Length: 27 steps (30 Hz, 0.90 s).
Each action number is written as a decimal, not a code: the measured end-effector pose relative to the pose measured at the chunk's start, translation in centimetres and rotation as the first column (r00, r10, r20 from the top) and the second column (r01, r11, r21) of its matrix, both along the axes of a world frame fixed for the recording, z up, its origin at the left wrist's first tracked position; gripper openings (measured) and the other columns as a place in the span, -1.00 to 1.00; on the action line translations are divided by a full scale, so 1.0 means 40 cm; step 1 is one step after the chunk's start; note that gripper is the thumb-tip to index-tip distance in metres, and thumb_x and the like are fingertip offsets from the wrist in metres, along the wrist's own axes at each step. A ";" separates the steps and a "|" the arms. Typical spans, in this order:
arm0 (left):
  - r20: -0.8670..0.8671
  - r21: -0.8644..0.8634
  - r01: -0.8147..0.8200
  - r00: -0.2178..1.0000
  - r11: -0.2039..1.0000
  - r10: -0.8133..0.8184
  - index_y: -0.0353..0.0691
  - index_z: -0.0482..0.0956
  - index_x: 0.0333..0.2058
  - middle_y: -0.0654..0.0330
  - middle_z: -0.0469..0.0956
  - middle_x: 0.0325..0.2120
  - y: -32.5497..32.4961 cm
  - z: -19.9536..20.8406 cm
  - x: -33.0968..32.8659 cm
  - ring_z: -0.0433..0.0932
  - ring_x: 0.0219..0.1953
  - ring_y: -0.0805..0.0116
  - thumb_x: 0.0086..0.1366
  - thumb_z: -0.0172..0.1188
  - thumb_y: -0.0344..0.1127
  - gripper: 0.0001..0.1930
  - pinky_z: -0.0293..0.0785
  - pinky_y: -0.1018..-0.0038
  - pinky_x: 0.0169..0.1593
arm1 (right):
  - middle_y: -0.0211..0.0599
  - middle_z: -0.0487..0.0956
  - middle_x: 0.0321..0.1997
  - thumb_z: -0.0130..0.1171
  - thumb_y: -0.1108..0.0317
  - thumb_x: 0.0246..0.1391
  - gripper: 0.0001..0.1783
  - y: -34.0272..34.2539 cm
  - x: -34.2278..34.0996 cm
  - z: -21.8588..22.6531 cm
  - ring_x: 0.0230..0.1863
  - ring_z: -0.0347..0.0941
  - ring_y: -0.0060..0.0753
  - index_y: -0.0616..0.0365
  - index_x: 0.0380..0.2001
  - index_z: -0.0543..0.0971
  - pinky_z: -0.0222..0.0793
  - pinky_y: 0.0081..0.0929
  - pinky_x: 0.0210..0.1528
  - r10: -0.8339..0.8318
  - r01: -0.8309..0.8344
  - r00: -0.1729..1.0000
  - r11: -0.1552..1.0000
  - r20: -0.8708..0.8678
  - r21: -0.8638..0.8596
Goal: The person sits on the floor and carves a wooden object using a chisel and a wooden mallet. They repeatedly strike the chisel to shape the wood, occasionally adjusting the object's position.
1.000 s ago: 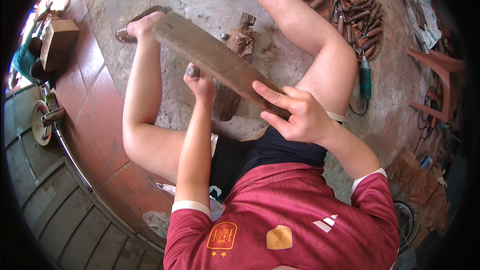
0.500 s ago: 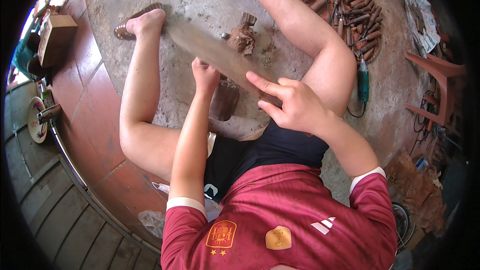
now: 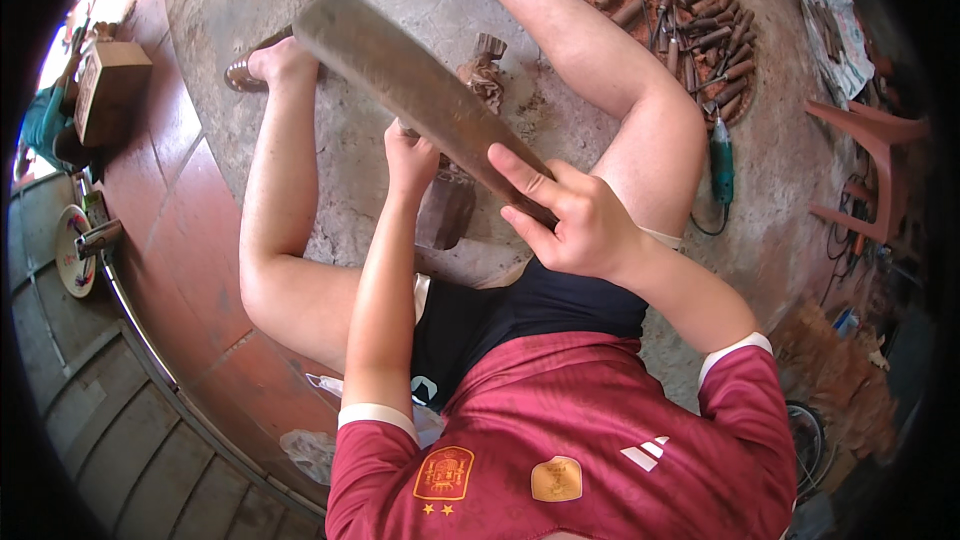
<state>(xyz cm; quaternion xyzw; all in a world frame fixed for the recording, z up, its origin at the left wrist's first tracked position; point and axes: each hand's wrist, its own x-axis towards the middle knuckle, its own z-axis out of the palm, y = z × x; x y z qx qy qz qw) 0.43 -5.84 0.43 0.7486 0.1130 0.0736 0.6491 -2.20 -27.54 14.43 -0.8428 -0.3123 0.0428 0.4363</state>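
Observation:
My right hand (image 3: 575,205) grips the narrow end of a long, flat wooden mallet (image 3: 420,90), index finger stretched along it. The mallet slants up to the far left, its broad end in the air. My left hand (image 3: 411,157) is closed in a fist on what looks like a chisel (image 3: 404,127); only its butt end shows above the fist, and its lower part is hidden. Beside that fist, between my legs, stands a dark wooden block (image 3: 445,215), partly covered by the mallet. Farther out on the floor is a carved wooden piece (image 3: 487,75), partly behind the mallet.
Many wooden-handled carving tools (image 3: 710,30) lie on reddish sawdust at the far right. A green power tool (image 3: 721,165) with a cord lies near my right knee. At the right are a brown plastic stool (image 3: 870,160) and a white sack (image 3: 830,25); a wooden box (image 3: 112,90) stands far left.
The mallet has risen, its broad end now higher and farther left, and its motion blur has lessened. My left hand holds its place by the wooden block.

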 end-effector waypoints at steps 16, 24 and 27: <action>0.068 0.006 -0.073 0.995 0.997 0.072 -0.42 0.60 -0.38 0.07 0.66 -0.45 0.007 -0.029 -0.024 0.62 -0.38 0.34 0.08 0.21 -0.48 -0.86 0.49 0.41 -0.26 | -0.04 0.42 -0.56 0.22 0.26 0.03 -0.29 -0.036 -0.039 0.017 -0.65 0.43 -0.07 -0.24 0.29 0.30 0.42 -0.18 -0.59 0.009 -0.008 0.999 1.000 0.041 -0.024; 0.070 -0.101 -0.049 0.996 0.994 0.056 -0.36 0.57 -0.33 0.30 0.63 -0.43 0.015 -0.034 -0.025 0.52 -0.40 0.57 0.20 0.11 -0.56 -0.92 0.44 0.56 -0.30 | -0.12 0.37 -0.57 0.25 0.30 0.00 -0.27 -0.045 -0.031 0.026 -0.71 0.36 -0.14 -0.25 0.29 0.31 0.40 -0.30 -0.63 -0.024 0.025 1.000 0.995 0.015 -0.100; 0.102 0.211 -0.054 0.994 0.976 0.033 -0.34 0.59 -0.34 0.25 0.63 -0.43 0.011 -0.053 -0.031 0.54 -0.40 0.50 0.20 0.21 -0.47 -0.92 0.46 0.51 -0.29 | -0.06 0.40 -0.56 0.25 0.29 0.00 -0.27 -0.038 -0.046 0.033 -0.67 0.42 -0.10 -0.28 0.28 0.31 0.42 -0.27 -0.62 0.028 -0.019 0.997 0.992 0.070 -0.123</action>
